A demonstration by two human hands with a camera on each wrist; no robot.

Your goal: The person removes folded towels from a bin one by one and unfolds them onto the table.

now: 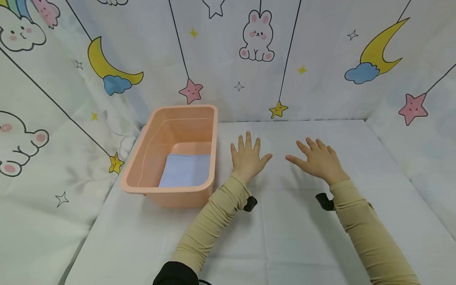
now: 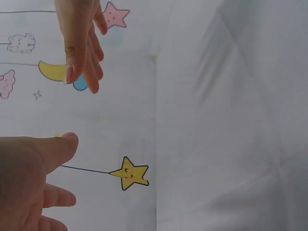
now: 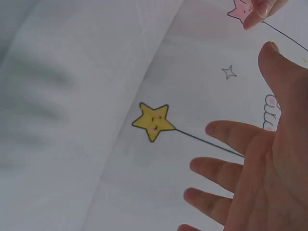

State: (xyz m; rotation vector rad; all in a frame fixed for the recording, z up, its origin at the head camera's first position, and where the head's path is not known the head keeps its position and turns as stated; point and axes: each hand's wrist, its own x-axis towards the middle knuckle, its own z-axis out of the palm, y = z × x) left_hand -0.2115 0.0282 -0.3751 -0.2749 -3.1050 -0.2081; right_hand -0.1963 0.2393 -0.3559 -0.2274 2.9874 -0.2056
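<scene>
Both hands hover over the white table, palms down and fingers spread, holding nothing. My left hand (image 1: 246, 159) is just right of a peach plastic basin (image 1: 178, 190), its fingers pointing to the back of the table. Farther right, my right hand (image 1: 320, 161) leans inward, thumb toward the left hand. Inside the basin a flat pale-blue sheet or cloth (image 1: 186, 170) lies on the bottom. In the left wrist view the left thumb (image 2: 60, 149) and some fingertips show; the right wrist view has the right palm (image 3: 269, 192) with its fingers apart.
A white cloth covers the table (image 1: 285, 237). Behind and at both sides hangs a white curtain (image 1: 228, 59) printed with moons, stars and a bunny. Small black wrist devices, one of them a black camera (image 1: 325, 202), sit under the beige sleeves (image 1: 370, 233).
</scene>
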